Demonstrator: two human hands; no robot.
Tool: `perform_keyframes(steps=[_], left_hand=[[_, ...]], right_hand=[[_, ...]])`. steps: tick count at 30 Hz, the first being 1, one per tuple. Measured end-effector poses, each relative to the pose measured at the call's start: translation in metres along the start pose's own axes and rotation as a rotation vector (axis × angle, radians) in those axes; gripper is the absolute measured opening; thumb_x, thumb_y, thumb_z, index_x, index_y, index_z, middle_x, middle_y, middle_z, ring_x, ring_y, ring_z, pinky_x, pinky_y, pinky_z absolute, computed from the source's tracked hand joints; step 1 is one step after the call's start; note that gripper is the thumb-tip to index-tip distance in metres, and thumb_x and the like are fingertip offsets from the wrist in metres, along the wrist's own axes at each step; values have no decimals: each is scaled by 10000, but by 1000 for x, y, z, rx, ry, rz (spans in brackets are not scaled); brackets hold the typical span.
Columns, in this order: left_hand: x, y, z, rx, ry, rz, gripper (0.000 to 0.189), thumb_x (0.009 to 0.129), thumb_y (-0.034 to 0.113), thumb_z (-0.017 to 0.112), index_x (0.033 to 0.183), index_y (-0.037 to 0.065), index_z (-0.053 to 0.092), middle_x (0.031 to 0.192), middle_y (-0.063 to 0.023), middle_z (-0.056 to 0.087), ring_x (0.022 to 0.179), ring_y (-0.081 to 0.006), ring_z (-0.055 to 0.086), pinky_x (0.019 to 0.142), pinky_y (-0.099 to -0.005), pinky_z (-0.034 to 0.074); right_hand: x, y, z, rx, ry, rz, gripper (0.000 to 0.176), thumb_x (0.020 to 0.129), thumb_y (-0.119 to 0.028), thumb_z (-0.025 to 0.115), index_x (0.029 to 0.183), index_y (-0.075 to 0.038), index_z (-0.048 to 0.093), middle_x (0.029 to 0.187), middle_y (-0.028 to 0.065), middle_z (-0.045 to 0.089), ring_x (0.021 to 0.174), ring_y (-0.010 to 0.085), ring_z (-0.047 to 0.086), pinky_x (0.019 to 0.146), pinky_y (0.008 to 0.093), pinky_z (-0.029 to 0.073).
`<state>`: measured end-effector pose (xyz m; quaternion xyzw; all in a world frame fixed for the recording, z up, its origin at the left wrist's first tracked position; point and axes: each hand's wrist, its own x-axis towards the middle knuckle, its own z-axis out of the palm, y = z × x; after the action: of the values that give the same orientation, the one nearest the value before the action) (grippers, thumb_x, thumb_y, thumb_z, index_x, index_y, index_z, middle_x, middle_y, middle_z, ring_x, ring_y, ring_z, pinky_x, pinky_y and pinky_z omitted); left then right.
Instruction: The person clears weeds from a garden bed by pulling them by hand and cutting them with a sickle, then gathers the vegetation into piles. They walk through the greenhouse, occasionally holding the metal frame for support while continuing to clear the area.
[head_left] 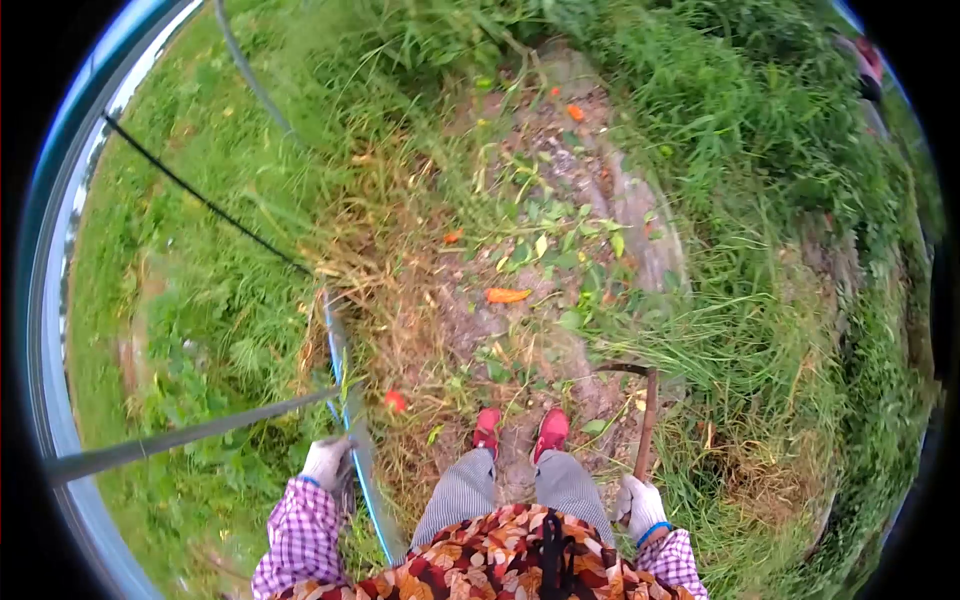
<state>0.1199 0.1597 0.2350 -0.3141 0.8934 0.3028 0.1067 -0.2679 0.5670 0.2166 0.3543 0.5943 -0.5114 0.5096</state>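
My right hand (640, 502), in a white glove with a blue cuff, is wrapped round the wooden handle of a sickle (650, 420). The tool points away from me, its dark curved blade at the far end turned to the left over the soil. My left hand (328, 464), also gloved in white, is at the lower left beside a blue-edged strip (350, 410). Its fingers look curled, with something greyish below them, too unclear to name. Orange peppers (508, 295) and cut leaves lie on the ground ahead of my red shoes (552, 430).
Metal poles (200, 437) and a dark cord (200, 195) cross the left side. Dense tall grass (740, 130) borders the dirt strip on the right. Dry straw (370, 250) lies left of the soil. Part of another person (868, 65) shows at the upper right edge.
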Motion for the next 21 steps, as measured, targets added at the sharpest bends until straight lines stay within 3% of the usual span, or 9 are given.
perform_keyframes(steps=[1,2,3,4,5,10,16,19,21], left_hand=[[-15,3,-2,-46,-93,-143,338,689,-62,572,1006,34,637,596,-24,518,498,-170,535,478,-281,442],[-27,-8,-1,74,-82,59,318,708,-46,558,1003,37,642,584,-30,518,486,-165,534,473,-282,442],[-44,-23,5,32,-67,46,242,714,-29,568,928,35,660,550,-33,502,482,-162,533,477,-294,446],[-58,-53,26,-589,-70,-681,152,706,45,624,844,44,687,539,-37,522,483,-160,535,477,-311,451],[-54,-42,24,-754,2,-896,138,714,47,619,837,45,681,540,-37,523,483,-159,533,475,-309,448],[-18,38,-11,-785,109,-846,79,752,55,591,802,54,652,546,-37,528,478,-152,523,465,-300,434],[10,96,-39,-804,179,-689,72,798,64,557,759,64,617,554,-36,534,473,-143,511,453,-288,417],[15,114,-53,-810,217,-624,103,821,69,540,737,69,599,557,-36,537,470,-139,505,447,-283,409],[17,124,-60,-810,240,-588,128,837,72,529,723,73,588,560,-35,539,468,-136,501,443,-279,403]], right_hand=[[5,8,-13,70,-77,-32,208,922,-177,553,751,-117,452,551,-20,429,398,130,398,380,292,340],[7,10,-22,86,-45,-28,226,919,-185,563,732,-116,457,544,-15,429,398,144,400,392,304,349],[25,20,-40,193,-141,23,248,920,-187,562,705,-115,460,540,-3,428,398,152,401,399,313,349],[20,21,-43,206,-132,-6,272,922,-181,556,679,-116,454,537,9,429,398,164,403,395,320,332],[16,19,-43,246,-108,-43,278,919,-162,536,666,-131,426,534,-7,398,411,153,387,406,322,319],[44,33,-72,479,-23,-74,249,923,-164,549,702,-90,461,549,22,404,445,192,401,451,357,356],[49,40,-101,429,44,-256,226,909,-126,527,696,-95,460,553,27,406,448,197,400,454,358,347],[53,44,-109,601,138,-94,243,927,-202,533,719,-95,467,563,52,406,462,224,420,432,372,353],[43,44,-106,595,139,-117,251,894,-141,519,661,-80,450,551,68,401,450,235,410,426,376,343]])
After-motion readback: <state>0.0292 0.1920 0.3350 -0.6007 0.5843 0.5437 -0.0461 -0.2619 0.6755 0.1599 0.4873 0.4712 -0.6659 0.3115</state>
